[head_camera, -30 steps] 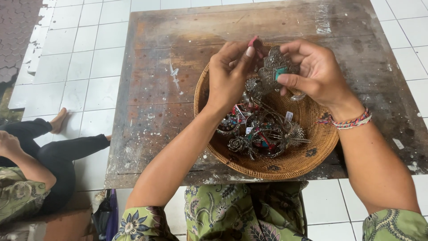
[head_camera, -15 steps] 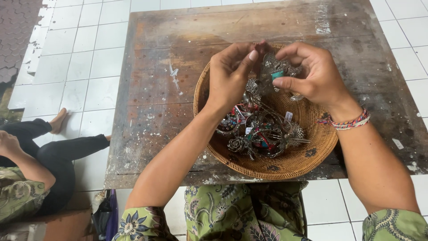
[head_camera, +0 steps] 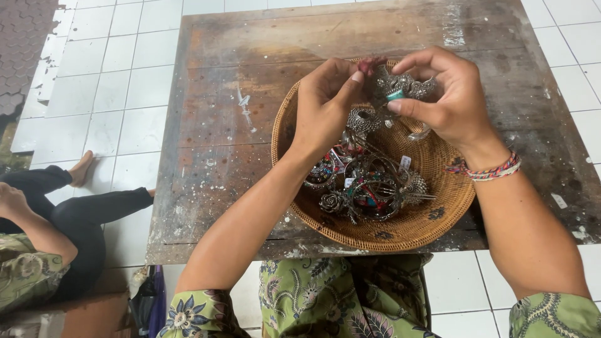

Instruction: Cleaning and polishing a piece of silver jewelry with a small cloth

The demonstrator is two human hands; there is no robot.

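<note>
A round woven basket [head_camera: 432,228] sits on a worn wooden board [head_camera: 250,112] and holds a tangled heap of silver jewellery [head_camera: 369,188] with red and green stones. Both hands hover over the far side of the basket. My right hand [head_camera: 447,103] pinches an ornate silver piece with a green stone [head_camera: 400,87] between thumb and fingers. My left hand [head_camera: 325,106] grips the same cluster from the left, fingertips on a silver filigree part [head_camera: 366,119] and a dark red bit at the top. A braided bracelet circles my right wrist.
The board lies on a white tiled floor [head_camera: 106,75]. Another person sits at the left, black-clad legs and a bare foot [head_camera: 81,169] stretched toward the board. A dark bag [head_camera: 147,300] lies near my left knee.
Both hands have stayed over the basket, working the silver piece between the fingertips; my left fingers have closed in tighter on it.
</note>
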